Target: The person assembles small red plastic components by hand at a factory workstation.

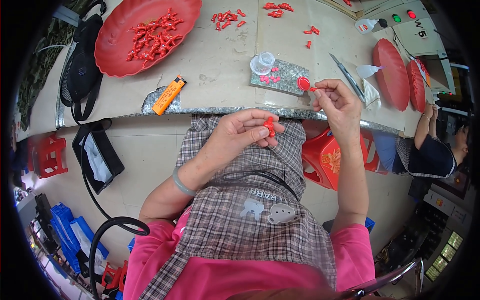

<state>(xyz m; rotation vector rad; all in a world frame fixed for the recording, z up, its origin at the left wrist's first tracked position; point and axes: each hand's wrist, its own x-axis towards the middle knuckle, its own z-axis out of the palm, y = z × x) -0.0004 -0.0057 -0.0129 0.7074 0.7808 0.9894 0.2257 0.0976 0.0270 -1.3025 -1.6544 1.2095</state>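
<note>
Over my plaid apron [240,237], my half-curled left hand [237,134] grips a red figurine [270,127]; my nearly closed right hand [340,104] pinches a small red piece [314,89] beside a red cap [303,84].

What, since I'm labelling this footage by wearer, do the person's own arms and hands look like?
The left hand and right hand wear no gloves. A smooth, pale grey-green bangle circles the left wrist; the right wrist shows nothing worn. The left sleeve and right sleeve are short, plain and bright pink, leaving the forearms uncovered.
</note>
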